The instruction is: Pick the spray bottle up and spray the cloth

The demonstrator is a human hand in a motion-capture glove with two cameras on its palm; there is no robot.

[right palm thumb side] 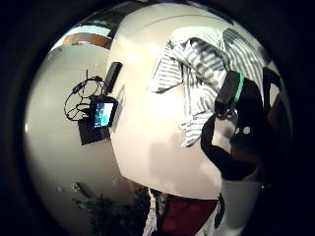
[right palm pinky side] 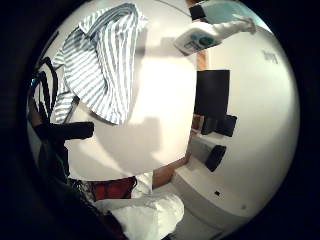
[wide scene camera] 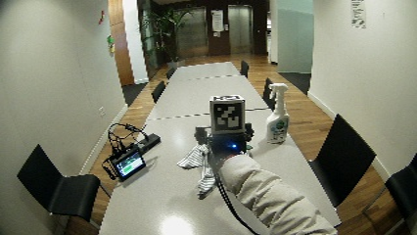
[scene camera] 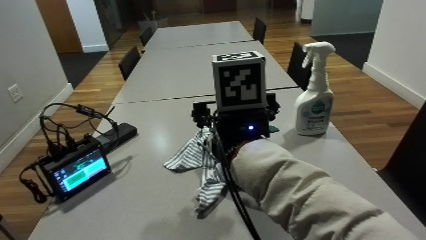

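We've got our gloved right hand (scene camera: 236, 131) over the striped cloth (scene camera: 200, 165), holding nothing. Spray bottle (scene camera: 314, 95) stands upright at about 2 o'clock, well apart. Can't really tell how the fingers sit.

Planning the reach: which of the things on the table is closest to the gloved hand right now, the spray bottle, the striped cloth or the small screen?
The striped cloth, crumpled right beneath the gloved right hand. The spray bottle stands upright off to one side, the small screen off to the other.

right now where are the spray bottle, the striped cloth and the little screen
spray bottle (scene camera: 313, 111), outside view, on its label
striped cloth (scene camera: 188, 155), outside view, on the bunched part lying on the table
little screen (scene camera: 78, 171), outside view, on its lit display
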